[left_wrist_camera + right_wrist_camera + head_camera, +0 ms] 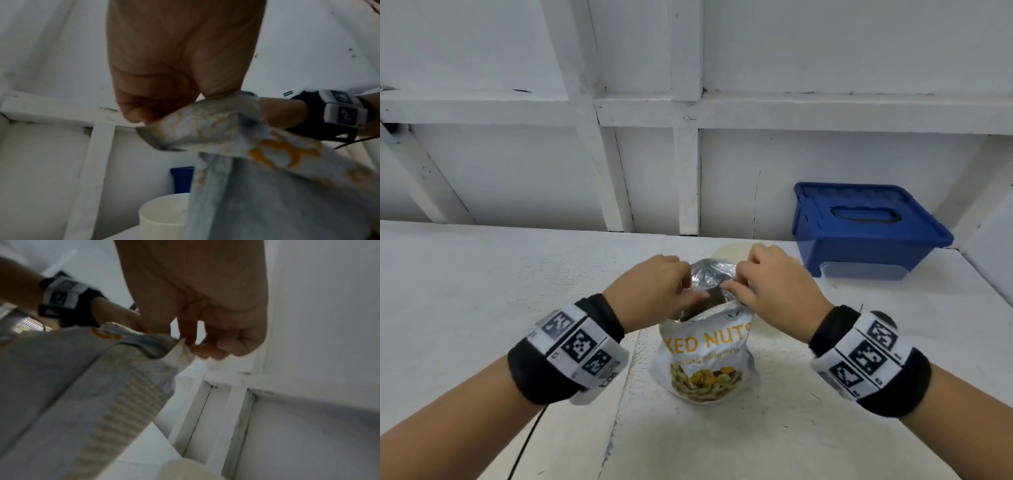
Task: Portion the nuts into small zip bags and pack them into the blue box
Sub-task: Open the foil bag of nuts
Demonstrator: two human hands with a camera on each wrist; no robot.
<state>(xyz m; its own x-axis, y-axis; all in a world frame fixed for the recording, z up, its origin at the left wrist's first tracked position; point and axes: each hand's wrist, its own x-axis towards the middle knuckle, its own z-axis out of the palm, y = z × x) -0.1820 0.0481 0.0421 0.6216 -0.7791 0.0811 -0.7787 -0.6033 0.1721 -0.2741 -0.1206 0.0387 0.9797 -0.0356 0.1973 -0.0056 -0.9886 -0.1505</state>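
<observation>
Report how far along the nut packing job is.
Done: nothing portioned that shows. In hand: the left hand and right hand pinch the mouth of the mixed nuts bag, pulling it open. Left: filling the small zip bags, none in view, and packing the blue box, whose lid is still on.

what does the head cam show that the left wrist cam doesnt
Only the head view shows the whole blue box with its lid on, the printed front of the nuts bag and its torn-open foil top, and the backs of both hands.

Only the left wrist view shows a white cup standing behind the bag, and the left hand from underneath.

Both show the left hand and right hand pinching the bag's top edge.
</observation>
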